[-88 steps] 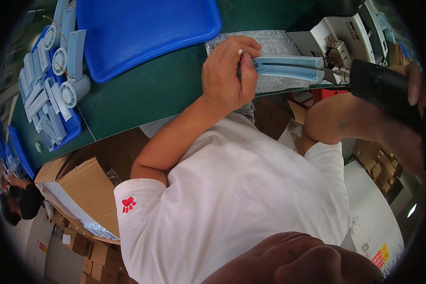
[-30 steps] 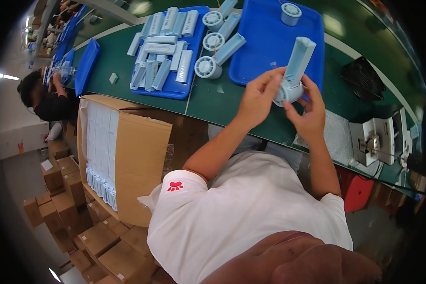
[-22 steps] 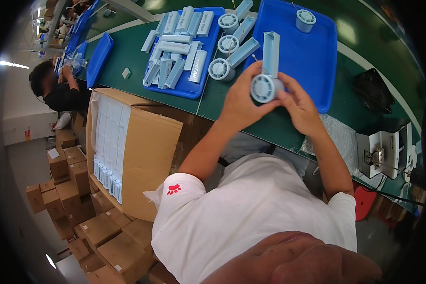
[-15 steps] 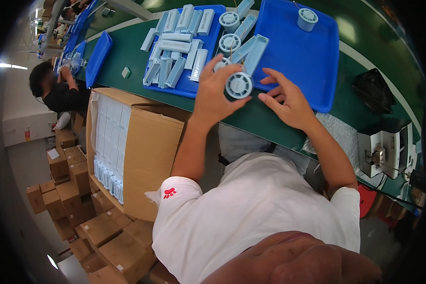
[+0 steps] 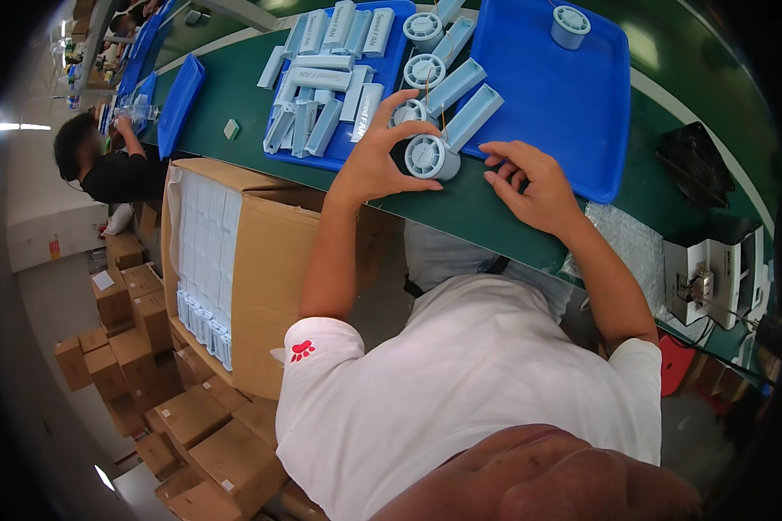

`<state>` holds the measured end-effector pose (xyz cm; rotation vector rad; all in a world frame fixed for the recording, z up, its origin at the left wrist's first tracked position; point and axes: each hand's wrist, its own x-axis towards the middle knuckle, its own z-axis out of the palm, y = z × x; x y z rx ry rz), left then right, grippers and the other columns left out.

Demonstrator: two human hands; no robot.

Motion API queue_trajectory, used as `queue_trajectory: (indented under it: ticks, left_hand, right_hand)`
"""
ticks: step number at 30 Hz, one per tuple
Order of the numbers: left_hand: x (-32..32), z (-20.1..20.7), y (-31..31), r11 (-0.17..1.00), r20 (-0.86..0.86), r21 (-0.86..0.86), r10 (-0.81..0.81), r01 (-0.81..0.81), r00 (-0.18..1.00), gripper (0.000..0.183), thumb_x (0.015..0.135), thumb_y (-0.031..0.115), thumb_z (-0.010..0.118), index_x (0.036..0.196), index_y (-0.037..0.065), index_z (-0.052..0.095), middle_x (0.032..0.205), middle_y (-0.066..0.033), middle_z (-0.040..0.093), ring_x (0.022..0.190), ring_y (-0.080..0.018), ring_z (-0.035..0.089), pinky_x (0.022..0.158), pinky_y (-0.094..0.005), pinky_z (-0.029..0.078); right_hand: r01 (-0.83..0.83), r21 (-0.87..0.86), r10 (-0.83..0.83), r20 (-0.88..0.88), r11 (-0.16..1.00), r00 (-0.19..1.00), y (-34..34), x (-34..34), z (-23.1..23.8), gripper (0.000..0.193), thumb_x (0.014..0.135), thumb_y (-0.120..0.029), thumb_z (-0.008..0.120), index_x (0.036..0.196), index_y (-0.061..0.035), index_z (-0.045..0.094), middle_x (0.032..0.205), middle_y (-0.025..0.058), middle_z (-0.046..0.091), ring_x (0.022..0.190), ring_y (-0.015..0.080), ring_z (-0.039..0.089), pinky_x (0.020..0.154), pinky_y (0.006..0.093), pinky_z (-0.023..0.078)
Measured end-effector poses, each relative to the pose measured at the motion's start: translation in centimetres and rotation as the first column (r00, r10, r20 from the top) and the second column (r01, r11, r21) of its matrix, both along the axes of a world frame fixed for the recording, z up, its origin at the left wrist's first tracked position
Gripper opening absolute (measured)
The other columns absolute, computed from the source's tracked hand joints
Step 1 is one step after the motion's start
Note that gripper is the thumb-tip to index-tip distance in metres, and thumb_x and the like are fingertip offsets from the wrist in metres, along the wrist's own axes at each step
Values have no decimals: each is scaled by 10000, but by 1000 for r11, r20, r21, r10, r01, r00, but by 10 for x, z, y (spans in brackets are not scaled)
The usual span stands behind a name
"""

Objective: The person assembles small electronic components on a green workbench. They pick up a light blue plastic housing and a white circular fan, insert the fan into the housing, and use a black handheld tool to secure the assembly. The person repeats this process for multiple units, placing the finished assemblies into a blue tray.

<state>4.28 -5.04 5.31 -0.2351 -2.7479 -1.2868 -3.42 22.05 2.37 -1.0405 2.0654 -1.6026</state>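
My left hand [image 5: 382, 158] has its thumb and index finger around the round rim of a light-blue fan head [image 5: 431, 157] at the table's near edge. An open, trough-shaped handle shell [image 5: 475, 118] lies against that fan head, angled away to the right. Beyond it, more fan heads, such as this one [image 5: 425, 71], stand in a row, each with a handle shell [image 5: 457, 85] beside it and thin wires showing. My right hand [image 5: 530, 187], loosely curled and empty, hovers by the near left corner of a blue tray [image 5: 573, 113].
Another fan head [image 5: 570, 28] stands in that tray. A second blue tray [image 5: 330, 163] holds several handle shells. An open carton [image 5: 287, 260] of packed pieces adjoins the table's left front. At right are a black object [image 5: 695, 165] and a white device [image 5: 712, 278]. A co-worker [image 5: 104, 161] sits far left.
My left hand has brought the fan head slightly left and down to the table beside its shell. My right hand has drawn a little away from it, its fingers curling more.
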Motion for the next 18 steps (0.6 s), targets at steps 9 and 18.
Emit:
queue_trajectory:
  ticks: [9, 18]
  left_hand:
    - [19, 17, 30, 967, -174, -244, 23, -66, 984, 599, 509, 153, 980, 1065, 188, 760, 1529, -120, 417, 1384, -382, 455, 1056, -470, 476]
    - [14, 43, 55, 965, -279, -263, -67, -9, 958, 563, 498, 130, 970, 1023, 165, 770, 1510, -133, 439, 1375, -385, 464, 1048, -470, 485]
  right_hand:
    - [210, -94, -216, -688, 973, 693, -21, -26, 57, 354, 821, -72, 757, 1172, -76, 710, 1121, 82, 679, 1096, 274, 619, 939, 408, 488]
    - [170, 394, 206, -745, 903, 634, -37, -24, 88, 490, 787, -74, 725, 1269, -22, 655, 1385, 106, 600, 1395, 336, 470, 1263, 542, 204]
